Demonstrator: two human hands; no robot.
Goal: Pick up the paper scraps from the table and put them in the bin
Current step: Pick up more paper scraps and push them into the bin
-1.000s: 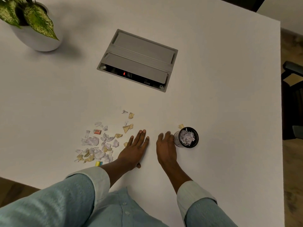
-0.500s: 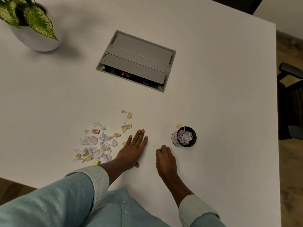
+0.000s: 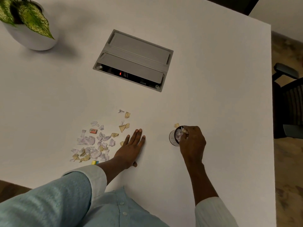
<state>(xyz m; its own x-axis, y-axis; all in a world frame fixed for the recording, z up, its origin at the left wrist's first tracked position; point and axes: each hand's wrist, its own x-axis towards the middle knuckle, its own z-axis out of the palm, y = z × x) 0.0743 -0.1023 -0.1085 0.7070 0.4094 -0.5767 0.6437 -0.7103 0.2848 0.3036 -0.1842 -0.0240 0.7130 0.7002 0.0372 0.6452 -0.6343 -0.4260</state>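
An office: a white worktop (image 3: 213,79) with a built-in cable box (image 3: 133,60), a potted plant (image 3: 27,22), and a mesh desk chair (image 3: 289,95) alongside.

No words or numbers can be read anywhere: the little red and white label (image 3: 93,130) among the paper scraps (image 3: 91,145) has print too small and blurry, and the grey box (image 3: 133,59) shows only tiny marks.

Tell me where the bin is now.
The bin stands on the table right of centre, under the right hand, with one scrap just behind it.
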